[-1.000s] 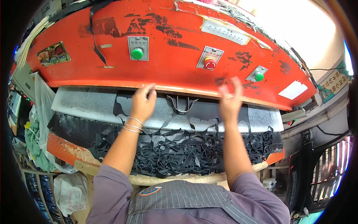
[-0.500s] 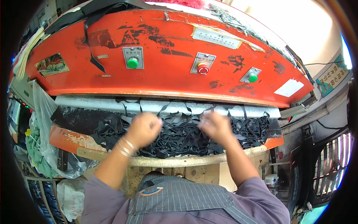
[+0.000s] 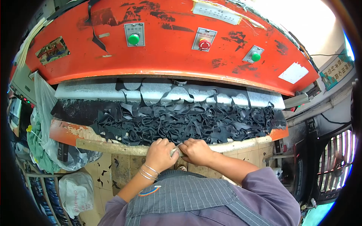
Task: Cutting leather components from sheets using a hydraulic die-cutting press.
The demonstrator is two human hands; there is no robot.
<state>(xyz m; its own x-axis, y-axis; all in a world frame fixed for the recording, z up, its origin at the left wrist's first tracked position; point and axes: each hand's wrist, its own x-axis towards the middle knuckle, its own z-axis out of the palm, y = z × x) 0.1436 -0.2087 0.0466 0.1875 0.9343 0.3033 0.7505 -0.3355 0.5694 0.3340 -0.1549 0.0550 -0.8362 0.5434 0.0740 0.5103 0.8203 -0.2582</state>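
Note:
A heap of dark, curled material scraps (image 3: 181,122) covers the bed in front of the red press. Along the bed's near side runs a pale, worn front rail (image 3: 113,147). My left hand (image 3: 161,153) is closed over the middle of this rail, fingers curled on top. Close beside it, my right hand (image 3: 197,151) is curled over the same rail, and the thumbs nearly meet. Parts of both hands' fingers are hidden. Behind the heap lies a white cutting pad (image 3: 86,91), with a dark cut-out sheet (image 3: 141,94) in thin strips across it.
The red press head (image 3: 169,56) spans the far side, bearing a green button (image 3: 133,39), a red button (image 3: 204,45) and another green button (image 3: 256,57). A clear plastic bag (image 3: 45,98) hangs at the left. A white bag (image 3: 77,194) stands below it.
Both hands have come down from above the scraps to the front rail and closer together. The view has shifted, and more of the white pad shows under the press.

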